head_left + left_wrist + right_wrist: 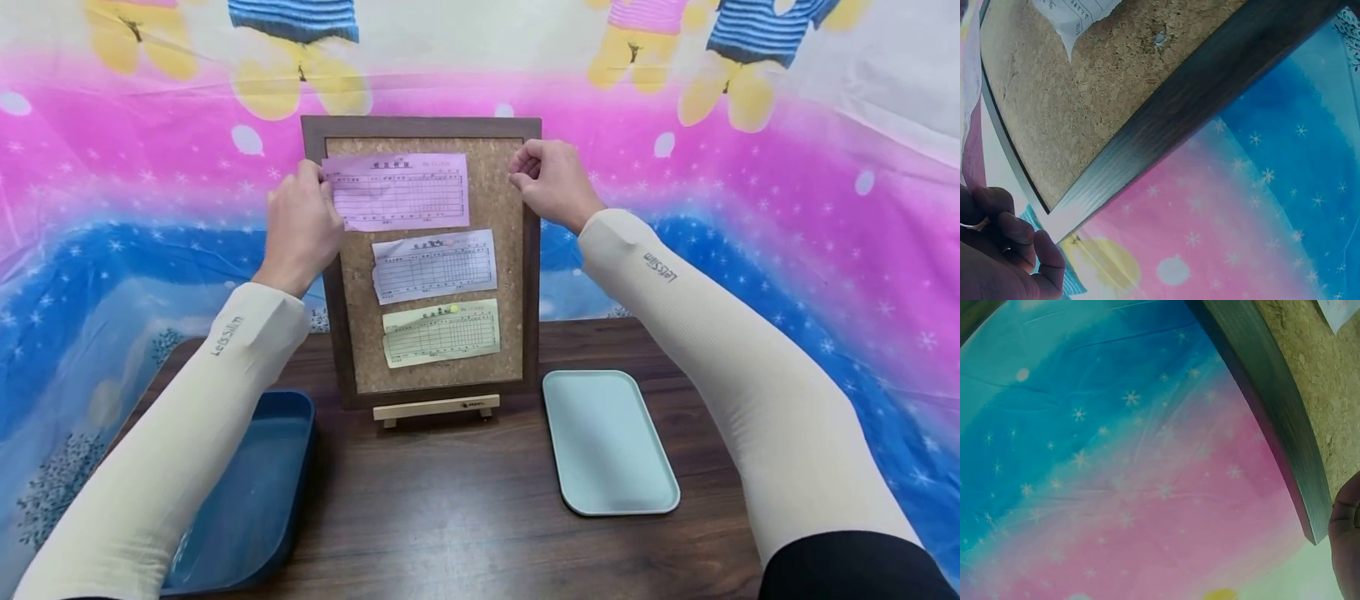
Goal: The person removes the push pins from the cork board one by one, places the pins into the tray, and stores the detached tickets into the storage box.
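Note:
A pink printed receipt slip lies over the upper part of a framed cork board. My left hand pinches the slip's left edge, beside the board's frame. Lower on the cork are a white slip with a small pinkish spot at its top and a green slip with a yellow pin. At the upper right of the board, my right hand has its fingers curled and thumb drawn in. Nothing shows between those fingertips; a very small thing could be hidden there.
The board leans on a small wooden stand on a dark wooden table. To the left sits a deep blue tray, partly under my left forearm. A flat pale green tray lies to the right. Behind hangs a patterned cloth.

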